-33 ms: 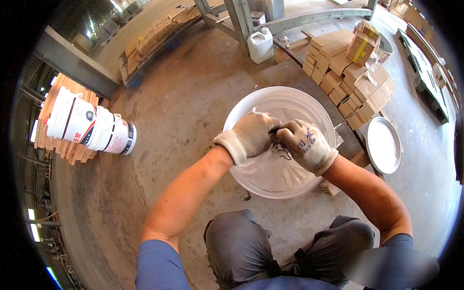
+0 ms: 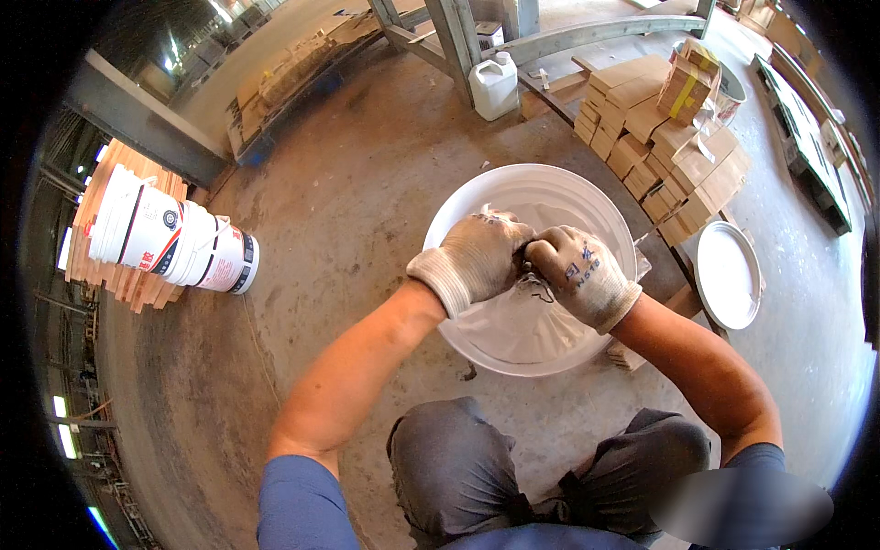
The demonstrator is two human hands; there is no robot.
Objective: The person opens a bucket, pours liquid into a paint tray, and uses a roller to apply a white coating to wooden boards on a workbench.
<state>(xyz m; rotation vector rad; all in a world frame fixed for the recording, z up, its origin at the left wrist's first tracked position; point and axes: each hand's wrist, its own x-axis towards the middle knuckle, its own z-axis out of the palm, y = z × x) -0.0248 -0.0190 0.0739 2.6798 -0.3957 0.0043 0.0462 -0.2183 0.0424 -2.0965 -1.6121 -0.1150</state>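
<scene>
Fingers (image 2: 547, 249) of the gloved right hand (image 2: 584, 280) were drawn narrow in a pinch on thin dark strands (image 2: 543, 290), whose loose loops hung below the fingertips. The gloved left hand (image 2: 478, 252) was curled just beside it; its fingertips were partly hidden, so whether they also gripped could not be told. The strands lay over the middle of a round white tub (image 2: 527, 170), above what looked like crumpled pale film (image 2: 509, 332). Handling them well probably called for a light, firm pinch from the right, the left steadying close by, and slow parting of the loops, since glove fabric dulls touch and fine strands could snag the film.

Counted: two gloved hands; one tub; one white round lid (image 2: 727, 275) on the floor (image 2: 330, 211) at right; two white printed pails (image 2: 151, 229) (image 2: 225, 261), one set against the other, at left; one white jug (image 2: 495, 89) near the metal frame (image 2: 454, 46). The cardboard cartons (image 2: 632, 82) overlapped too much to count, and so did the strands.
</scene>
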